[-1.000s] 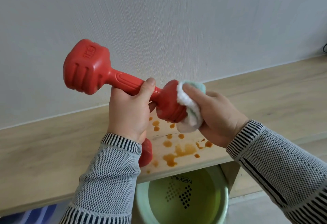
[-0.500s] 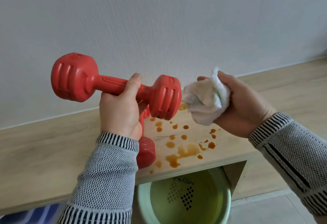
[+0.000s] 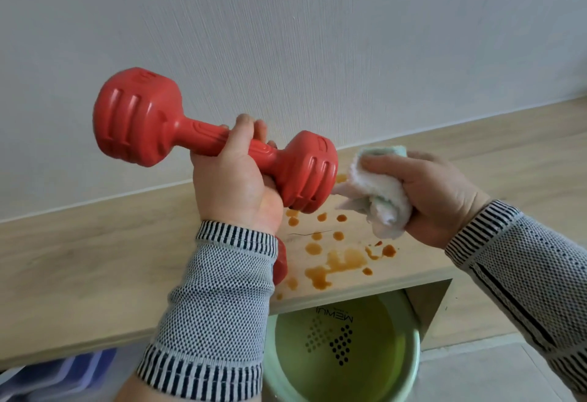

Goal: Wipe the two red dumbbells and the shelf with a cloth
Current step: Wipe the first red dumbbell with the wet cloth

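My left hand point(image 3: 236, 179) grips the handle of a red dumbbell point(image 3: 143, 122) and holds it in the air above the wooden shelf point(image 3: 95, 249). My right hand point(image 3: 435, 195) holds a bunched white and pale green cloth point(image 3: 378, 198) just right of the dumbbell's near head, close to it; contact is unclear. A second red dumbbell point(image 3: 281, 263) lies on the shelf, mostly hidden behind my left sleeve. Orange-brown stains point(image 3: 336, 262) spatter the shelf below the cloth.
A white wall point(image 3: 286, 36) rises right behind the shelf. Below the shelf's front edge stands a pale green basin point(image 3: 409, 366) with a dotted mark inside. Blue striped fabric point(image 3: 63, 376) shows at the lower left.
My left hand has turned the dumbbell and shifted it rightward. The cloth came off the dumbbell's head, and my right hand now holds it lower, beside that head.
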